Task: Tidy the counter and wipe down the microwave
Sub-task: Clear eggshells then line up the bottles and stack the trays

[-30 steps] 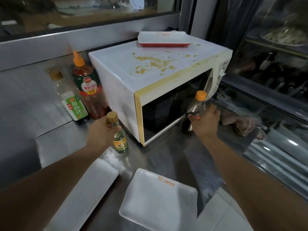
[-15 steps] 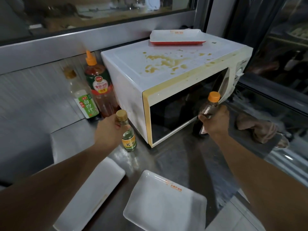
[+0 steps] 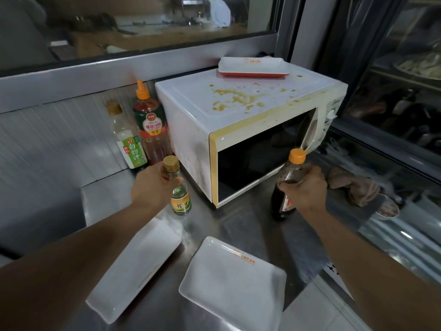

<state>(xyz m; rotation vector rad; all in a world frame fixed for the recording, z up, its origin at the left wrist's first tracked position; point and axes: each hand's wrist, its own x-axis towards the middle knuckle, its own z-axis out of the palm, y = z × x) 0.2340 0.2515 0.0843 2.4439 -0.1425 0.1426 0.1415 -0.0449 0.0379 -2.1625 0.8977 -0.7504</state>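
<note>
The fingers [image 3: 164, 179] of the left hand [image 3: 152, 187] are curled round the neck of a small clear glass bottle with a gold cap and yellow label [image 3: 179, 192], which is held upright, just off the front left corner of the microwave; whether its base touches the desk cannot be told. The fingers [image 3: 290, 185] of the right hand [image 3: 304, 189] are clamped round the shoulder of a tall dark-brown sauce bottle with an orange cap [image 3: 290, 180], which is held upright in front of the microwave's door, near its right end.

The white, yellow-trimmed microwave oven [image 3: 238, 120] is set on the stainless-steel desk [image 3: 243, 223], its door closed. Its top is marked by brownish-yellow sauce splatters [image 3: 235, 97], and a white rectangular tray with a red underside [image 3: 253, 66] is seen lying at the back edge of the top.

Two more bottles are stood against the back wall, left of the microwave: a red sauce squeeze bottle with an orange nozzle [image 3: 149, 125], just beside the microwave's side, and a clear bottle with a green label and a gold cap [image 3: 127, 139] to its left.

A crumpled brown cloth [image 3: 355, 187] is seen on the desk to the right of the right hand. Two white rectangular plates are laid on the near part of the desk, one long and narrow [image 3: 136, 268] on the left, one broader with orange lettering [image 3: 232, 280] beside it.
</note>
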